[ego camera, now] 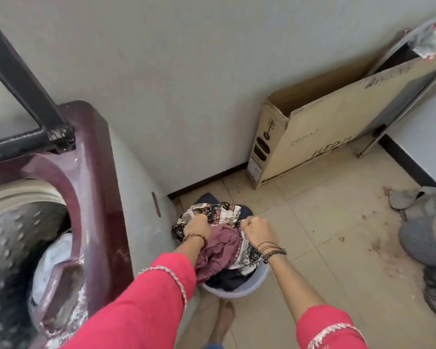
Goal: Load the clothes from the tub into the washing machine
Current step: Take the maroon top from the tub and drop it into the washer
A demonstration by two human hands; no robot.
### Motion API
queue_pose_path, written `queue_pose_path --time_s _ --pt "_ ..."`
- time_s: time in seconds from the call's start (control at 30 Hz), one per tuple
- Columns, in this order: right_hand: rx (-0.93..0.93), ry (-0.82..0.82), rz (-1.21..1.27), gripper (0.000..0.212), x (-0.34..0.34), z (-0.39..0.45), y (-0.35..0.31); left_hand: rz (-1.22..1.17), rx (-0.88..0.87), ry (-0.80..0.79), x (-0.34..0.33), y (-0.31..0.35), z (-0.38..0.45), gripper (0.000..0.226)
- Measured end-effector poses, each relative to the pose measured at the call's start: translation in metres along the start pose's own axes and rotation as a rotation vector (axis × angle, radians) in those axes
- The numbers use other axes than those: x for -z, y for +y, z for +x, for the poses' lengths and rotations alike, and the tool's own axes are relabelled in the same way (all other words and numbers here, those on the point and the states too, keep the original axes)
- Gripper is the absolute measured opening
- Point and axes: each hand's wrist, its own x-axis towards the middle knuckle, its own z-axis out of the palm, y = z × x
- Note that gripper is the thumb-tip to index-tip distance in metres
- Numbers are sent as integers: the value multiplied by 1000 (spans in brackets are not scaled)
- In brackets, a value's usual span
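Observation:
A white tub (247, 289) stands on the floor beside the washing machine (96, 197), heaped with clothes. On top lies a black-and-white patterned garment (219, 210), with a maroon garment (222, 248) below it and dark clothes underneath. My left hand (198, 226) is closed on the left part of the patterned garment. My right hand (258, 230) is fisted on its right edge. The machine's lid is up; its steel drum (13, 238) holds white and patterned laundry (53, 263).
A large cardboard box (320, 137) leans on the wall at the right. A folded metal frame (410, 84) stands behind it. Grey slippers (423, 200) and grey cloth bundles (423, 243) lie at the far right. My bare foot (223, 321) is below the tub.

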Motion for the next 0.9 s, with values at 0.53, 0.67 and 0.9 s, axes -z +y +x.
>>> queue_pose_path --time_s 0.53,0.67,0.9 --pt "-282 -279 222 31 -157 128 84 182 -10 182 -138 -62 108 69" --pt "-283 -231 238 26 -163 127 80 172 -30 242 -142 -72 107 52" --pt "-117 -84 504 34 -138 98 61 -63 -5 323 -134 -67 69 20"
